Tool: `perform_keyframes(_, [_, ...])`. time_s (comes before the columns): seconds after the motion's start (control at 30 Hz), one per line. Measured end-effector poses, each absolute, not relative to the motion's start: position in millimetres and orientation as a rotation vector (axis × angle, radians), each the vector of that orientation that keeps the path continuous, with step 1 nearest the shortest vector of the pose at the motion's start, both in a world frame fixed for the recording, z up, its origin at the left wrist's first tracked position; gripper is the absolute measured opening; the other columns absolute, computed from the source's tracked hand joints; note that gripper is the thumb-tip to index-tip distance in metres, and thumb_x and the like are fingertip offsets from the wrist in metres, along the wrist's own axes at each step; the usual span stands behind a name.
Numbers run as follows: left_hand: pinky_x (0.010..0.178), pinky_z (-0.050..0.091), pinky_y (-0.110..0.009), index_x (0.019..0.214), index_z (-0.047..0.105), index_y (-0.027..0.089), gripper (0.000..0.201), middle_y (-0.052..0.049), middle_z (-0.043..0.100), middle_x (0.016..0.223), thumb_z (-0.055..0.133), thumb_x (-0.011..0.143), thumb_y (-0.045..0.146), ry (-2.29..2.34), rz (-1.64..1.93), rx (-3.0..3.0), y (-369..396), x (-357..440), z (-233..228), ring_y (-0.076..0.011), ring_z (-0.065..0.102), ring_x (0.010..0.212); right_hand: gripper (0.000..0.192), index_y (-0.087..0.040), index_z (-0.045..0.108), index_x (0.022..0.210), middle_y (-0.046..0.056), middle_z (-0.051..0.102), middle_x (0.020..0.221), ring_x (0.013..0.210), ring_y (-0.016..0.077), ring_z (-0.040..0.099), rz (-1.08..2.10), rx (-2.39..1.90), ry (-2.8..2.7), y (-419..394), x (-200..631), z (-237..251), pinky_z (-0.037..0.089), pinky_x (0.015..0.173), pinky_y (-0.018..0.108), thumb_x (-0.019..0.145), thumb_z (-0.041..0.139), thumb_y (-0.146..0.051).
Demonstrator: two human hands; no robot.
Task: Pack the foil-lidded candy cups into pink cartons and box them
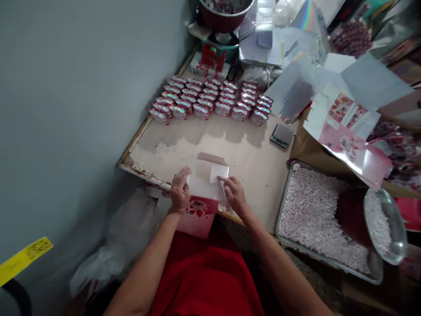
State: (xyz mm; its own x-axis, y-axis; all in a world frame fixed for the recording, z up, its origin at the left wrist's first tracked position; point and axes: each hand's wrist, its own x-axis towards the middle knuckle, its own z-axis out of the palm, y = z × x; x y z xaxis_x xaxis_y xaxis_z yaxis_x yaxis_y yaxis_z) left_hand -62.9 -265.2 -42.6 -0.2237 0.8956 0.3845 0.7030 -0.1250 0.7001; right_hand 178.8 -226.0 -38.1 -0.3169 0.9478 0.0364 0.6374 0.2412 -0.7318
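Note:
At the table's front edge lies a pink cardboard box point(198, 213) with strawberries printed on it and its white inner flaps showing. My left hand point(180, 192) grips the box's left side, its fingertips slightly blurred by motion. On the right side, my right hand point(235, 194) holds the box by its small white flap, the index fingertip on that flap and the other fingers curled. Beyond the box, several rows of small red-and-white packets point(201, 111) with shiny tops stand upright on the table point(197, 137).
A small digital scale point(282, 135) sits right of the packets. At the right, a metal tray point(280, 215) holds small pale pieces, with a tilted metal bowl point(399, 237) over it. Flat printed cartons point(355, 147) lie behind. A wall point(82, 109) borders the left.

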Motion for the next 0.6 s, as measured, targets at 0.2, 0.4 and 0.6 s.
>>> perform_keyframes(0.2, [0.125,0.033,-0.059,0.13,0.076,0.027,0.051,-0.003,0.072,0.141,0.057,0.084,0.014,1.561,0.822,2.333,-255.1,-75.7,-33.4,-0.0326,0.058,0.141,0.057,-0.021,0.055,0.127,0.012,0.065,0.111,0.096,0.0272,0.062,0.598,-1.581,-1.813,-171.3,191.8,-65.5,0.055,0.089,0.043,0.085,0.074,-0.054])
perform_keyframes(0.4, [0.118,0.038,-0.058,0.122,0.079,0.03,0.048,-0.002,0.074,0.139,0.06,0.08,0.021,1.693,0.808,2.282,-248.1,-81.4,-40.0,-0.0341,0.06,0.132,0.046,-0.025,0.059,0.148,0.012,0.076,0.11,0.092,0.0248,0.067,0.676,-1.225,-2.327,-145.3,201.6,-59.8,0.054,0.09,0.04,0.106,0.047,-0.035])
perform_keyframes(0.6, [0.103,0.051,-0.049,0.107,0.083,0.024,0.034,-0.013,0.072,0.12,0.058,0.084,0.022,2.011,1.11,1.932,-261.7,-64.8,-53.7,-0.0309,0.064,0.114,0.054,-0.031,0.056,0.156,0.014,0.048,0.162,0.143,0.0367,0.047,0.742,-0.51,-2.921,-146.4,221.9,-17.1,0.041,0.112,0.053,0.103,0.052,-0.041])
